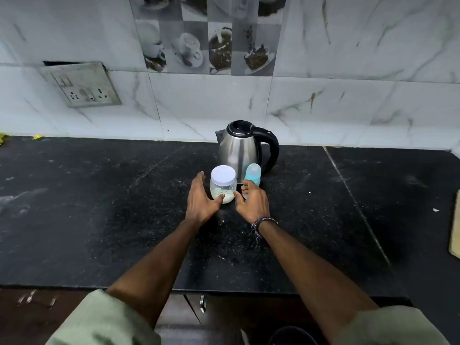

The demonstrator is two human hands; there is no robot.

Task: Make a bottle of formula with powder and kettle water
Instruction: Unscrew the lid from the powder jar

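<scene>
- The bottle (253, 177), the thing your formula goes into, stands upright on the black tabletop (99, 220), blue-tinted with a clear cap, just in front of the kettle and just right of the jar.
- Nearest you, both forearms reach out over the tabletop edge, with pale green sleeves (104, 319) pushed up near the elbows.
- Your right wrist wears a dark beaded band (263, 221) with a loose thread hanging from it.
- Your left hand (200, 201) is spread wide, fingers straight and pointing away from you along the left side of the jar; the thumb tip touches the lower front of the jar, and nothing is gripped.
- Your right hand (252, 201) is loosely open with fingers gently bent, sitting between jar and bottle; its fingertips are at the base of the bottle, but you cannot tell whether they touch it.
- The jar (223, 184) is clear plastic with a white screw lid on, upright, with white powder filling its bottom part.
- Behind both stands the steel kettle (245, 148), black lid closed, black handle to the right, spout to the left.
- Farthest back, the marbled wall tiles carry a switch plate (82, 84) on the left and a panel of coffee-cup pictures (211, 38) above the kettle.
- At the far right edge a pale board (455, 232) shows partly.
</scene>
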